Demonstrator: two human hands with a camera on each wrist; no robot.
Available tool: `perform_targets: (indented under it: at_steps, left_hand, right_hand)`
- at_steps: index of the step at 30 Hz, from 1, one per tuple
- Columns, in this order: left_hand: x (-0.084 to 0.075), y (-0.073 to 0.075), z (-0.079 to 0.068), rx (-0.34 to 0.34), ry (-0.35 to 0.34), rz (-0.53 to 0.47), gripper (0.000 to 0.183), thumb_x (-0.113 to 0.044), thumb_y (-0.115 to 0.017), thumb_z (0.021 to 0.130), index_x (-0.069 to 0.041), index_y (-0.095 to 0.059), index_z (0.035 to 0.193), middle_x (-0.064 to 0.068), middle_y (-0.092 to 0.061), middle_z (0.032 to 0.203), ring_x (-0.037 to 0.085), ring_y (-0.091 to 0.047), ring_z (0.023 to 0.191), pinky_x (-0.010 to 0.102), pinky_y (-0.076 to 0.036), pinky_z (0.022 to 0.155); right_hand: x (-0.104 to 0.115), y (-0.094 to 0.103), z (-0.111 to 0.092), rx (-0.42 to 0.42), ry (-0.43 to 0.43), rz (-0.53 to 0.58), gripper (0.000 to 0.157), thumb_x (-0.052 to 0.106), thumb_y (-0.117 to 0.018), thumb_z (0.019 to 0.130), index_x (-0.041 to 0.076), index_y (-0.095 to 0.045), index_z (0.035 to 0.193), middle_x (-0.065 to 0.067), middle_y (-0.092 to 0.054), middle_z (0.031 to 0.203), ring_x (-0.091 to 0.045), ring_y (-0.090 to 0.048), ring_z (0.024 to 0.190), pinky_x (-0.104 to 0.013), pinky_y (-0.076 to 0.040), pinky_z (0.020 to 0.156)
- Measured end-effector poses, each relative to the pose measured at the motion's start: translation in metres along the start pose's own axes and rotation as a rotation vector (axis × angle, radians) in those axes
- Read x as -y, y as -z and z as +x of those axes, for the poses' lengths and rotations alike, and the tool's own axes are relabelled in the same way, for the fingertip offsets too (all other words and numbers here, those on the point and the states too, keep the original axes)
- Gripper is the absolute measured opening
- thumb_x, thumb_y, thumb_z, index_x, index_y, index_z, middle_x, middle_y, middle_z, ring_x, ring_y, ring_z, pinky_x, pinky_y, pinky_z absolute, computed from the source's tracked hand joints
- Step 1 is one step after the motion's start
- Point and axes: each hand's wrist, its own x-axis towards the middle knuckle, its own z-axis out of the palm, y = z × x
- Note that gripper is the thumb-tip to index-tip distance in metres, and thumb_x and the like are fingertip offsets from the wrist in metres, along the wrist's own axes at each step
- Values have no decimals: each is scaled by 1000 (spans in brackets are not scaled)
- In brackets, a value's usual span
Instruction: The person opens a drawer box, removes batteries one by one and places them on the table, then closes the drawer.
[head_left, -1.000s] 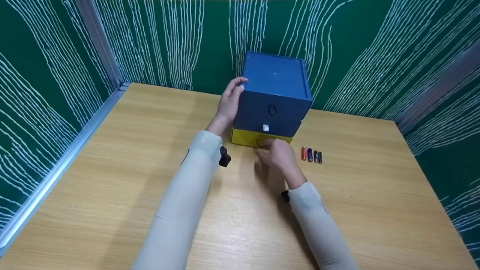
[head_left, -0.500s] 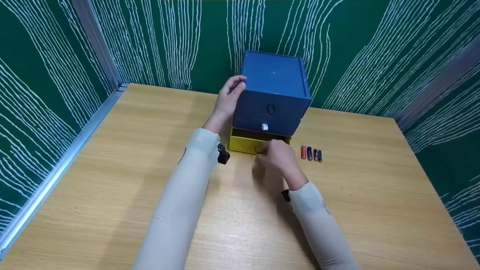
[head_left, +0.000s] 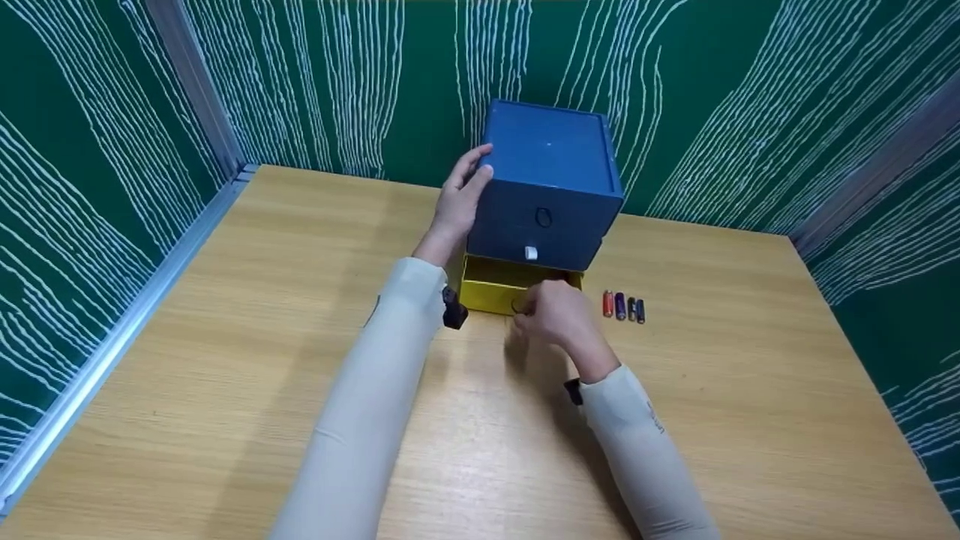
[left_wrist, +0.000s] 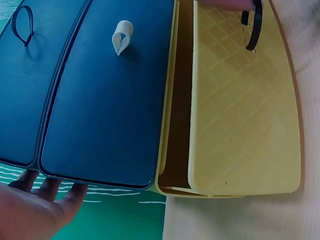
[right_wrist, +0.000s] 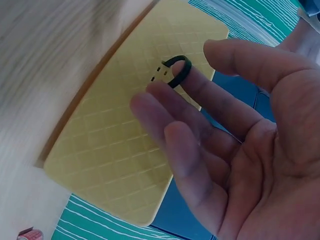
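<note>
A small drawer cabinet (head_left: pixel 549 154), blue on top, stands at the back of the table. Its lowest drawer is yellow (head_left: pixel 486 297) and pulled partway out, with a dark gap above and behind its front. My right hand (head_left: pixel 561 319) has a fingertip hooked in that drawer's black loop handle (right_wrist: pixel 187 72); in the right wrist view the thumb stays apart from the loop. Against the cabinet's left side rests my left hand (head_left: pixel 456 206), its fingertips touching the blue wall near the upper edge. The drawer's inside is mostly hidden.
Several batteries (head_left: pixel 619 306), one of them orange-red, lie in a row to the right of the cabinet. The upper blue fronts carry a black loop (left_wrist: pixel 22 25) and a white loop (left_wrist: pixel 122 36). A green wall (head_left: pixel 427 90) with white lines stands behind.
The yellow drawer has slid out toward me, from nearly closed to partly open, with my right hand drawing it by the loop. My left hand stays at the cabinet's side.
</note>
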Motion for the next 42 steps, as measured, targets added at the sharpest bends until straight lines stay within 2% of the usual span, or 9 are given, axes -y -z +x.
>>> perform_targets:
  at_steps: [4,10,16,19,24,29,34,39,42]
  left_hand:
    - [2,-1,0,5,1,2,37,-36,-38,92,-33,-38,129,-11,-27,140,11,-28,126,38,-25,103]
    - [3,-1,0,2,-3,13,37,-36,-36,92,-33,-37,129,-10,-28,140,13,-29,125,40,-26,102]
    - [3,0,1,-15,-7,21,36,-36,-35,93,-33,-39,128,-9,-28,140,14,-30,125,41,-25,102]
    - [3,0,1,-21,-1,33,36,-37,-35,93,-35,-39,128,-9,-29,140,14,-30,124,42,-25,102]
    - [4,0,0,-20,-38,42,36,-35,-34,93,-31,-39,129,-8,-30,140,13,-31,124,38,-26,102]
    - [4,-1,1,-8,-45,24,36,-34,-34,93,-30,-39,129,-8,-30,140,12,-30,125,38,-25,103]
    - [5,-1,2,-6,-38,17,36,-34,-34,93,-31,-39,128,-10,-30,140,11,-31,125,39,-25,103]
    - [5,-1,1,-8,-48,27,36,-35,-33,93,-31,-39,129,-9,-30,140,12,-31,125,39,-25,103]
    - [5,0,1,-8,-38,26,36,-36,-33,93,-32,-38,129,-10,-30,140,12,-31,125,40,-25,103]
  right_hand:
    - [0,1,-2,5,-5,-3,11,28,-68,70,20,-66,76,4,-62,67,-19,-54,59,-28,-44,54]
    - [-2,0,-3,13,2,12,13,27,-69,71,20,-67,82,3,-63,73,-18,-55,61,-28,-45,56]
    - [-4,-6,-3,-19,27,-1,15,26,-68,71,21,-69,85,5,-64,75,-17,-55,60,-28,-47,57]
    - [-5,-9,-5,-49,34,2,10,24,-67,71,22,-68,81,6,-62,69,-16,-54,59,-27,-45,57]
    - [-6,-15,-11,-101,83,-31,5,22,-62,72,17,-62,73,2,-54,57,-17,-50,53,-27,-38,49]
    - [-6,-19,-19,-123,97,-60,15,26,-58,76,14,-59,84,1,-55,67,-16,-49,55,-26,-37,48]
    - [-7,-21,-27,-94,107,-89,23,31,-58,79,14,-59,95,0,-58,76,-16,-50,60,-27,-41,53]
    - [-7,-22,-34,-128,147,-88,22,28,-61,77,15,-61,95,0,-64,86,-15,-55,70,-32,-47,65]
    - [-8,-23,-37,-169,196,-89,17,25,-63,76,16,-65,90,2,-65,84,-13,-58,72,-33,-48,66]
